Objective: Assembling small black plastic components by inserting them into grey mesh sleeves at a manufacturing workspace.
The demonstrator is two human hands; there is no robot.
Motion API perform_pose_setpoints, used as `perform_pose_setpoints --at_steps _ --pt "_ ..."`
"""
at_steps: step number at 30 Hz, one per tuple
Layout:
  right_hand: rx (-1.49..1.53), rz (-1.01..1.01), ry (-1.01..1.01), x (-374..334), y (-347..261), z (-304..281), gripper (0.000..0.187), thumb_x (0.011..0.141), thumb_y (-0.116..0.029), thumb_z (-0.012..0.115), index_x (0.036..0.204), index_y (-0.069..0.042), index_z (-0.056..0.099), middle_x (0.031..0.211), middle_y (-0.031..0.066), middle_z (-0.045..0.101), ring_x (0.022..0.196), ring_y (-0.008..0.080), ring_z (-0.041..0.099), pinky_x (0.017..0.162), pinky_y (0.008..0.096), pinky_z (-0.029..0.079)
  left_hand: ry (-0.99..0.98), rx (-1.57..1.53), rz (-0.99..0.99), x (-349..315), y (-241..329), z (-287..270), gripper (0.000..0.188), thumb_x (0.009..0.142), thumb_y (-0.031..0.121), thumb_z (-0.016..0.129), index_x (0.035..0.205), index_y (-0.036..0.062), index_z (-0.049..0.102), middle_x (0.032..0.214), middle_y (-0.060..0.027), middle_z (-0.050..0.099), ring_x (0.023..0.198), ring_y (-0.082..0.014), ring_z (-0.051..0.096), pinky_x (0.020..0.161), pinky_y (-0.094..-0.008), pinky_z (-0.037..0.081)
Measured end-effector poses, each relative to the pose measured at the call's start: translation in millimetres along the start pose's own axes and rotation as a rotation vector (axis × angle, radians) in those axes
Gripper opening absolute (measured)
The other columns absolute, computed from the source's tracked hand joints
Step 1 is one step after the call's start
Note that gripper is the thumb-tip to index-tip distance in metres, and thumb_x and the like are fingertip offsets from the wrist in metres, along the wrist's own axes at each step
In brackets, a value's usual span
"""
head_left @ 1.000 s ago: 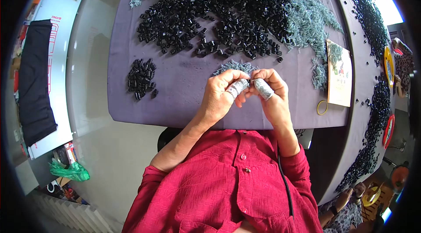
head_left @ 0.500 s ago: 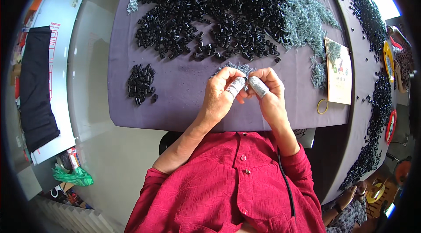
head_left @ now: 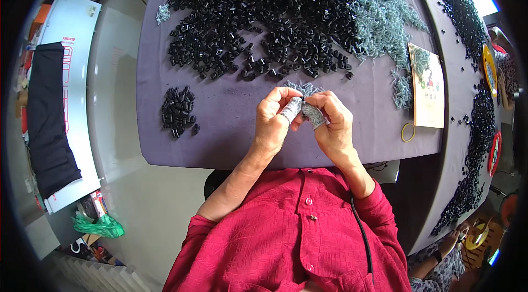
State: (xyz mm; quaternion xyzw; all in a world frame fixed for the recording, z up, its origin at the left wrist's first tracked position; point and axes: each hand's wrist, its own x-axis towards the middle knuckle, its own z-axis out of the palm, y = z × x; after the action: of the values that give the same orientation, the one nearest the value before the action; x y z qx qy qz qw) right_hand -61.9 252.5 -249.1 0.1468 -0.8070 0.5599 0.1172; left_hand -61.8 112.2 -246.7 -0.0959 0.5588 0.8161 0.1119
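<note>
Left hand (head_left: 270,122): a narrow pinch, thumb and fingertips drawn together on a dark piece (head_left: 302,98); a speckled wrap (head_left: 291,109) covers the thumb
Right hand (head_left: 336,128): fingers bunched close and meeting the left fingertips; whether they hold a part of their own I cannot tell; this thumb is wrapped too
Dark piece: raised over the near side of the table (head_left: 220,146), mostly hidden by the fingers
Step in hand: looks like close two-handed work on one small piece
Next move: seems to call for a steady left pinch and light, exact pressure from the right
Small heap: clear pins (head_left: 295,88) just beyond the fingertips, partly covered
Black pieces: a broad pile (head_left: 264,11) across the far side, a small cluster (head_left: 177,111) apart at left
Booklet (head_left: 429,99): at right, a yellow ring (head_left: 408,132) just beside it
</note>
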Motion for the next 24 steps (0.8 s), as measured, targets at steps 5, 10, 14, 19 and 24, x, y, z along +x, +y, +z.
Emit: perform_pose_setpoints --at_steps 5,10,14,19,24 --pt "0.017 0.022 -0.042 0 -3 -1 0.041 0.059 0.015 0.054 0.095 -0.004 0.057 0.087 0.0131 0.058 0.078 0.0313 0.061 0.067 0.0343 0.049 -0.013 -0.217 -0.079 1 -4 -5 0.012 0.088 0.001 0.051 0.099 0.0023 0.056 0.071 -0.0015 0.056 0.053 -0.0056 0.049 0.045 -0.0191 0.038" --pt "0.069 0.102 -0.115 -1 -4 -2 0.045 0.058 0.014 0.056 0.1 -0.003 0.055 0.088 0.0138 0.056 0.078 0.032 0.06 0.069 0.0353 0.049 -0.01 -0.24 -0.071 3 -4 -4 0.011 0.087 0.001 0.053 0.097 0.0013 0.058 0.068 -0.0002 0.055 0.049 -0.0047 0.046 0.04 -0.0183 0.033" --pt "-0.002 0.064 -0.157 2 -4 -3 0.048 0.058 0.014 0.056 0.104 -0.002 0.052 0.089 0.0142 0.056 0.078 0.0319 0.06 0.069 0.0358 0.05 0.06 -0.229 -0.029 4 -4 -1 0.011 0.085 -0.002 0.053 0.093 -0.0004 0.06 0.068 -0.0016 0.056 0.047 -0.0049 0.045 0.039 -0.019 0.034" --pt "-0.034 0.102 -0.208 3 -9 -3 0.048 0.06 0.013 0.057 0.106 -0.001 0.049 0.089 0.0151 0.058 0.08 0.03 0.062 0.068 0.0343 0.05 0.097 -0.173 0.006 1 -2 1 0.01 0.082 -0.005 0.056 0.091 -0.002 0.061 0.07 -0.0038 0.059 0.046 -0.0053 0.046 0.039 -0.0199 0.035" --pt "0.097 0.269 -0.159 5 -16 -3 0.038 0.069 0.011 0.058 0.104 0.0 0.049 0.085 0.0129 0.061 0.075 0.0238 0.064 0.069 0.0316 0.051 0.082 -0.144 0.001 3 -5 -2 0.01 0.085 0.004 0.06 0.094 0.0004 0.061 0.068 -0.0008 0.057 0.048 -0.0049 0.047 0.04 -0.0189 0.036"
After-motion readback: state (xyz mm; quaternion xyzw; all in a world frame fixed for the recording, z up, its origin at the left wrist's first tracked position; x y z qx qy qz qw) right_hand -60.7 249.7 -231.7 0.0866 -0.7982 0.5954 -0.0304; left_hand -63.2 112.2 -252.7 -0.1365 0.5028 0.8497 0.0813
